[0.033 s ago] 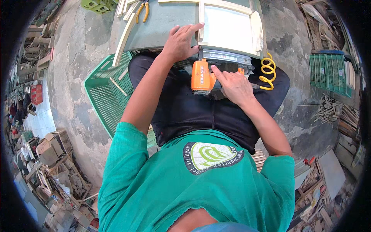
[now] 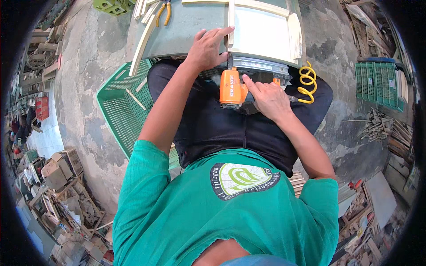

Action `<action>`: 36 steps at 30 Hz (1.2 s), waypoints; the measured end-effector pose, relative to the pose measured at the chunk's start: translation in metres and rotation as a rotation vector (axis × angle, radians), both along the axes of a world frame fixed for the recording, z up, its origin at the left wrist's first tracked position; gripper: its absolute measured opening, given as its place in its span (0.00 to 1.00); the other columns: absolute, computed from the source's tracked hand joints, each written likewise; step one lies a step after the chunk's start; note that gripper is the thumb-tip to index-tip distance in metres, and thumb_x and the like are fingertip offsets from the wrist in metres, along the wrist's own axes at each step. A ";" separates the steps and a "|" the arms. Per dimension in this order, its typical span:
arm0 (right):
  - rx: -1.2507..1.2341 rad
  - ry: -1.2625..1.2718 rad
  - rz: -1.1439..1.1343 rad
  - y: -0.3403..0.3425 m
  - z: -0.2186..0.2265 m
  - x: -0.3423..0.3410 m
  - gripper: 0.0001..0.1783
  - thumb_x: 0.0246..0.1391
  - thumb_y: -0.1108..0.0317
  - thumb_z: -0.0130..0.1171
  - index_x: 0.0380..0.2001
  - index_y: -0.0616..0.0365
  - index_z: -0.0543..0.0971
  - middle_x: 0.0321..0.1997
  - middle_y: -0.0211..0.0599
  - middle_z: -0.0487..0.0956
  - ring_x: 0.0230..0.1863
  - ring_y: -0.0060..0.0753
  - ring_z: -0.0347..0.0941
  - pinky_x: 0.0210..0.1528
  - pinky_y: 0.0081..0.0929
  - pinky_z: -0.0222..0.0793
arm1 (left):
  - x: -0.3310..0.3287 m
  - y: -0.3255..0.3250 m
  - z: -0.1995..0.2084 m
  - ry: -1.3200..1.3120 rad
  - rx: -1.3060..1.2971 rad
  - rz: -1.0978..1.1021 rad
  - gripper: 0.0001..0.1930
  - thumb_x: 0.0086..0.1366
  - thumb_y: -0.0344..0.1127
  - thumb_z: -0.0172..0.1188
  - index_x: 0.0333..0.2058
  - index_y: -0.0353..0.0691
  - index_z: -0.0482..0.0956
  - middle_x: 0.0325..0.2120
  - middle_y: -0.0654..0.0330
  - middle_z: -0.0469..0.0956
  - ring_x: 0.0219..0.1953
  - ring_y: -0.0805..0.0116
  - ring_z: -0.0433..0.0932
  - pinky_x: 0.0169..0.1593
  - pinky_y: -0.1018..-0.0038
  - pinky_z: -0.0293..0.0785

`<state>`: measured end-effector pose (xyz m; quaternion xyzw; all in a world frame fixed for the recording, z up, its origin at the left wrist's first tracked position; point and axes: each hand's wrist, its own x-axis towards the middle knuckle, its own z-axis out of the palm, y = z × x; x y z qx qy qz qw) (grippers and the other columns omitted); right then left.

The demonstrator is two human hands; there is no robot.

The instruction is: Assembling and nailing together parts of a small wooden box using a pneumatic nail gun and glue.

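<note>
An orange brad nailer (image 2: pixel 231 88) lies sideways above my lap, its silver magazine (image 2: pixel 257 65) along the workbench's near edge. My right hand (image 2: pixel 270 98) is closed around its handle, index finger stretched toward the orange body. My left hand (image 2: pixel 207 48) is spread, with a fingertip on a pale wooden strip (image 2: pixel 231 22) and the thumb by the nailer's nose. That strip meets a curved wooden frame (image 2: pixel 262 54) with a white panel (image 2: pixel 257 31) inside. A coiled yellow air hose (image 2: pixel 307 82) joins the nailer at the right.
Orange-handled pliers (image 2: pixel 167 14) and a curved wooden piece (image 2: pixel 144 44) are on the workbench (image 2: pixel 171 42) at the left. A green plastic crate (image 2: pixel 120 106) with some sticks stands beside my left leg. Stacked green crates (image 2: pixel 377 84) and scrap wood (image 2: pixel 381 126) are at the right.
</note>
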<state>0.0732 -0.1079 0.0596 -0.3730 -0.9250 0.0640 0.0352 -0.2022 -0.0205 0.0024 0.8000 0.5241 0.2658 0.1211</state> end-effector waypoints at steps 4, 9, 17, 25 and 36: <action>0.020 -0.019 0.004 -0.001 -0.002 -0.001 0.36 0.53 0.75 0.59 0.69 0.50 0.73 0.26 0.34 0.75 0.28 0.40 0.80 0.35 0.39 0.76 | -0.002 -0.001 -0.001 -0.003 -0.002 -0.002 0.46 0.59 0.41 0.72 0.74 0.61 0.59 0.60 0.54 0.78 0.69 0.57 0.72 0.74 0.49 0.54; 0.023 -0.017 -0.008 -0.004 -0.009 0.000 0.36 0.54 0.74 0.60 0.68 0.51 0.73 0.27 0.34 0.76 0.29 0.40 0.80 0.37 0.39 0.76 | -0.003 -0.002 -0.003 0.013 -0.007 0.001 0.46 0.59 0.41 0.73 0.74 0.61 0.58 0.62 0.55 0.77 0.69 0.58 0.72 0.75 0.50 0.54; -0.161 -0.062 -0.027 -0.011 0.050 0.011 0.43 0.45 0.71 0.69 0.69 0.52 0.72 0.35 0.36 0.82 0.37 0.44 0.82 0.41 0.41 0.77 | 0.000 0.001 -0.003 -0.015 -0.008 0.014 0.45 0.59 0.40 0.71 0.74 0.61 0.59 0.62 0.56 0.75 0.68 0.58 0.71 0.75 0.50 0.54; 0.012 0.219 -0.347 0.048 0.128 0.056 0.47 0.44 0.72 0.74 0.71 0.52 0.71 0.51 0.50 0.85 0.46 0.56 0.83 0.49 0.45 0.80 | -0.002 0.001 0.004 -0.013 -0.013 0.009 0.44 0.57 0.41 0.72 0.72 0.58 0.62 0.60 0.56 0.75 0.68 0.58 0.71 0.74 0.49 0.54; 0.075 -0.142 -0.395 0.294 0.091 0.029 0.41 0.60 0.61 0.66 0.74 0.38 0.63 0.51 0.56 0.84 0.52 0.65 0.80 0.52 0.54 0.76 | -0.001 -0.001 0.007 -0.073 -0.097 0.012 0.45 0.56 0.40 0.75 0.72 0.60 0.66 0.61 0.59 0.75 0.68 0.59 0.70 0.75 0.51 0.53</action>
